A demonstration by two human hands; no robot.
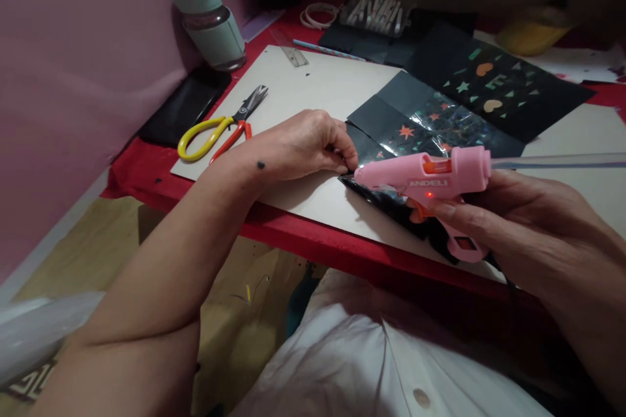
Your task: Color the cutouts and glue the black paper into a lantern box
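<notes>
In my right hand (523, 221) is a pink glue gun (430, 172) with a lit red light and a clear glue stick out of its back. Its nozzle points left, close to the fingertips of my left hand (325, 143). Those fingers are pinched on the left corner of a dark folder-like sheet (374, 117), which has a clear shiny panel with orange stars and small cut shapes. Its near edge looks folded or raised under the gun. Left of my left hand, scissors (239, 117) with one yellow and one orange handle lie on the white board (288, 91).
Behind lies a black card (538, 88) with pasted shapes. A clear ruler (292, 52), a blue striped stick (327, 50) and a box of white sticks (376, 16) are at the back. A bottle (210, 23) stands left, beside a black case (180, 107). Red cloth (313, 238) covers the table edge.
</notes>
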